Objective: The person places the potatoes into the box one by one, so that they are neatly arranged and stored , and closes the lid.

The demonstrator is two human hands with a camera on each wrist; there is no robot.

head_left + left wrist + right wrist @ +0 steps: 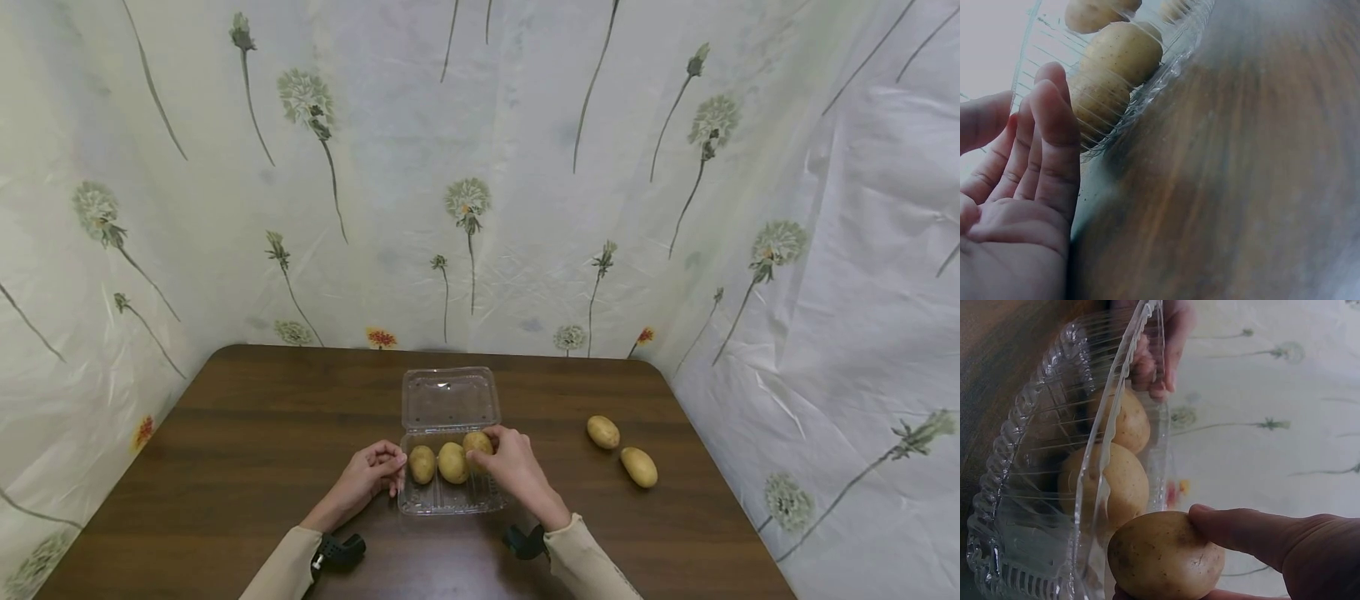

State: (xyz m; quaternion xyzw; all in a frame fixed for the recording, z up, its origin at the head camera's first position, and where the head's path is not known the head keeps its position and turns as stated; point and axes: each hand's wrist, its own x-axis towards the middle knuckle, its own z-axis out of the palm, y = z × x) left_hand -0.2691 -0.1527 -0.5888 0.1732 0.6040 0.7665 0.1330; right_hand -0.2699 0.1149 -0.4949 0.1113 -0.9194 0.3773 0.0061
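A clear hinged plastic container (438, 500) lies with its lid (450, 400) raised at the back. Inside, one potato (422, 464) sits at the left and another potato (453, 463) in the middle. My right hand (517, 467) grips a third potato (1166, 555) between thumb and fingers, over the container's right side. In the right wrist view this potato is beside the container wall, and the thumb (1241, 531) presses its upper side. My left hand (375, 468) pinches the container's left rim with thumb and fingertips, next to the left potato.
Two more potatoes lie on the brown wooden table (262, 433) to the right: a farther potato (603, 432) and a nearer potato (639, 467). A flower-printed curtain (525, 250) hangs behind the table and along both sides.
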